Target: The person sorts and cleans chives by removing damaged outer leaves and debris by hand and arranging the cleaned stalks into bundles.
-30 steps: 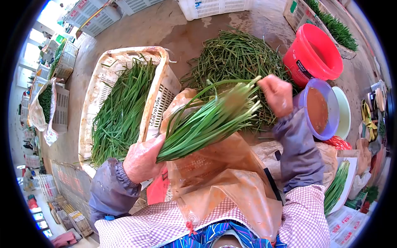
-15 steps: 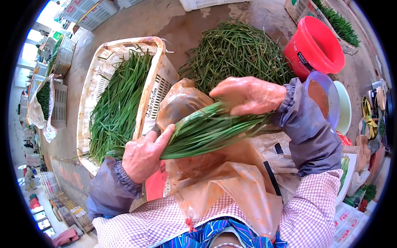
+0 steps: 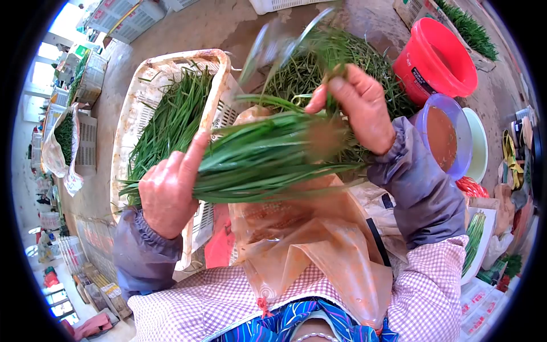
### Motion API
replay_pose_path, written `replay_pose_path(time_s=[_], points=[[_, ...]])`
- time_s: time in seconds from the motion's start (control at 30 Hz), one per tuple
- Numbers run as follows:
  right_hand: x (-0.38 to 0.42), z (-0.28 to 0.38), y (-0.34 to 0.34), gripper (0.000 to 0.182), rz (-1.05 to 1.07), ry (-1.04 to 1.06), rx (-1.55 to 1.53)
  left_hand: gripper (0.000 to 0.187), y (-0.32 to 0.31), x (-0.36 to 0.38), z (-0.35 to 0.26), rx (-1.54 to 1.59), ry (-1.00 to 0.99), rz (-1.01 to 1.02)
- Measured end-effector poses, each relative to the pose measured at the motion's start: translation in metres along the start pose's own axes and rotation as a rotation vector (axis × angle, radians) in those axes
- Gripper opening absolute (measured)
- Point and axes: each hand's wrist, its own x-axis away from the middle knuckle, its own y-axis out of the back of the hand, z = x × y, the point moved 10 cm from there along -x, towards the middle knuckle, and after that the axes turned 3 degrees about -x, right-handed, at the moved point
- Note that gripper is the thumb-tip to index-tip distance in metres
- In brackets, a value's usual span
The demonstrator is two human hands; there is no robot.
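My left hand (image 3: pixel 170 194) is closed around one end of a bunch of long green chives (image 3: pixel 256 154), which stretches to the right above my lap. Above the bunch's right end, my right hand (image 3: pixel 363 111) pinches several loose chive blades, their tips blurred by motion. Beside my left hand stands a dirty white plastic basket (image 3: pixel 219 77) with more chives (image 3: pixel 171 122) laid lengthwise in it. Behind my right hand spreads a heap of loose green blades (image 3: pixel 379 71) on the floor. A brownish plastic apron (image 3: pixel 302 228) covers my lap.
To the right stand a red bucket (image 3: pixel 407 62), a purple basin (image 3: pixel 466 134) of brown water and a pale green basin (image 3: pixel 480 151). A crate of greens (image 3: pixel 470 34) sits at the upper right. White crates (image 3: pixel 122 20) line the back left.
My right hand has lifted off the bunch, now pinching loose blades. My left hand has shifted left and slightly down with the bunch, which now looks more fanned out.
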Motion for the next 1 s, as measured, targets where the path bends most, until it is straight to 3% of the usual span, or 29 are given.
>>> replay_pose_path(time_s=[0.07, 0.2, 0.27, 0.33, 0.47, 0.53, 0.63, 0.67, 0.73, 0.8, 0.87, 1.0], points=[[-0.001, -0.003, 0.01, 0.018, -0.16, -0.057, -0.437, 0.073, -0.004, -0.003, 0.007, 0.011, 0.02, -0.028], [0.005, -0.026, 0.041, 0.019, -0.271, -0.146, -0.62, 0.067, -0.075, 0.029, 0.012, -0.062, 0.007, 0.213], [0.003, -0.017, 0.07, 0.017, -0.182, -0.047, -0.801, 0.065, -0.08, 0.038, 0.009, 0.037, 0.03, 0.115], [0.013, -0.001, 0.112, 0.023, -0.385, -0.062, -0.696, 0.064, -0.08, 0.041, 0.007, 0.062, 0.052, 0.113], [0.02, 0.025, 0.198, 0.022, -0.322, 0.149, -0.503, 0.062, -0.081, 0.045, 0.007, -0.029, 0.061, 0.118], [0.031, -0.06, 0.265, 0.032, -0.489, -0.24, 0.571, 0.062, -0.078, 0.044, 0.005, -0.038, 0.039, 0.058], [0.064, -0.016, 0.177, 0.041, -0.442, 0.139, 1.886, 0.063, -0.072, 0.043, 0.0, -0.035, 0.047, 0.059], [0.063, 0.01, 0.166, 0.031, -0.522, 0.174, 1.44, 0.063, -0.073, 0.046, 0.0, -0.036, 0.072, 0.067], [0.061, 0.032, 0.116, 0.022, -0.465, -0.04, 0.822, 0.063, -0.075, 0.046, 0.003, -0.045, 0.096, 0.084], [0.059, 0.038, 0.037, 0.02, -0.066, 0.049, 0.853, 0.064, -0.075, 0.044, 0.002, -0.023, 0.117, 0.096], [0.063, 0.031, -0.03, 0.023, 0.262, 0.267, 1.253, 0.064, -0.076, 0.045, 0.001, -0.001, 0.124, 0.089], [0.081, -0.001, -0.044, 0.02, 0.163, 0.478, 1.308, 0.064, -0.072, 0.047, -0.001, 0.036, 0.126, 0.028]])
